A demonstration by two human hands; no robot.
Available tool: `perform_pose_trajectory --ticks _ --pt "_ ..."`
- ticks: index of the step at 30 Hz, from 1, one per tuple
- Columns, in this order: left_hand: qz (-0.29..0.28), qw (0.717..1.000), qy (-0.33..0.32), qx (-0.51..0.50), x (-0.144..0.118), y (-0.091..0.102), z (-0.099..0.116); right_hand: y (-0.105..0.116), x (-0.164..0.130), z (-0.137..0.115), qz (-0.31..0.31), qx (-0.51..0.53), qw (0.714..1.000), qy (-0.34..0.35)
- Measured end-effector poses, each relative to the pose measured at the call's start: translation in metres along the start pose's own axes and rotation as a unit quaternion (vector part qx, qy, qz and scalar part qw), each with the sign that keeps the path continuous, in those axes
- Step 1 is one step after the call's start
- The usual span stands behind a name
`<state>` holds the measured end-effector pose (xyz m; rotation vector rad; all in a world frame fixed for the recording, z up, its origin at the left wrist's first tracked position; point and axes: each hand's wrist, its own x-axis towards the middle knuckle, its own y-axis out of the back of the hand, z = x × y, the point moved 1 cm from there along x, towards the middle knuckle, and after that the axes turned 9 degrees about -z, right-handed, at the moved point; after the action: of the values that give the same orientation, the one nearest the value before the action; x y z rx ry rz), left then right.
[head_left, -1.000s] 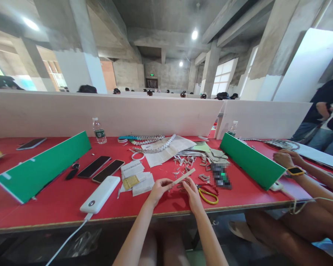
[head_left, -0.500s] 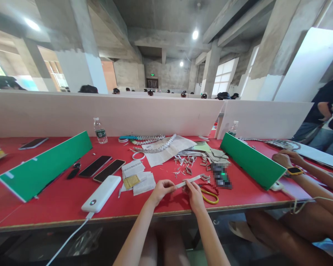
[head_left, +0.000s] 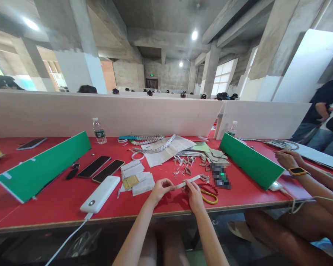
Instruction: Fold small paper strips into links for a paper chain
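Pale strip (head_left: 180,185), apparently paper: judged very light, pliable, easily creased or torn, little slip. Best held flat between thumb and forefinger near each end. Position: above table (head_left: 58,201), near its front edge. Left hand (head_left: 161,191): fingers pinched on left end. Right hand (head_left: 194,195): fingers pinched around mid-length, right end projecting toward folded pieces (head_left: 205,178). Scissors (head_left: 210,198) just beside right hand.
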<state>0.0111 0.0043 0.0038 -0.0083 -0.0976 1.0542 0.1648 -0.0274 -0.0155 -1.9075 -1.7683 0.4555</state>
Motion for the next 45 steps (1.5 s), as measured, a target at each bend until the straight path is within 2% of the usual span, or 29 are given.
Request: perform_pose_trajectory --ticks 6,11,14,18,21,30,35,45 --pt "-0.049 0.998 -0.011 -0.042 -0.006 -0.002 0.007 0.0 0.0 0.002 -0.008 -0.016 1.0 -0.001" --pt "-0.125 0.99 -0.004 -0.068 -0.013 -0.004 0.015 -0.004 -0.001 0.007 -0.054 -0.112 0.992 0.01" --pt "-0.145 0.987 -0.003 -0.072 -0.013 -0.005 0.014 -0.006 -0.002 0.006 -0.064 -0.139 0.988 0.022" --pt "-0.108 0.992 0.007 -0.07 -0.008 -0.005 0.007 -0.005 -0.003 0.003 -0.002 -0.126 0.991 0.033" --pt "-0.084 0.994 0.016 -0.073 -0.006 -0.005 0.002 -0.004 -0.003 0.003 0.011 -0.106 0.994 0.037" --pt "-0.08 0.995 0.031 -0.06 -0.006 -0.004 0.0 -0.004 -0.004 0.005 -0.032 -0.082 0.995 0.04" --pt "-0.081 0.995 0.02 -0.059 -0.004 -0.004 -0.002 -0.009 -0.008 0.001 -0.101 -0.121 0.987 0.034" --pt "-0.089 0.993 0.021 -0.081 -0.002 -0.003 -0.005 -0.012 -0.01 -0.003 -0.133 -0.11 0.985 0.002"
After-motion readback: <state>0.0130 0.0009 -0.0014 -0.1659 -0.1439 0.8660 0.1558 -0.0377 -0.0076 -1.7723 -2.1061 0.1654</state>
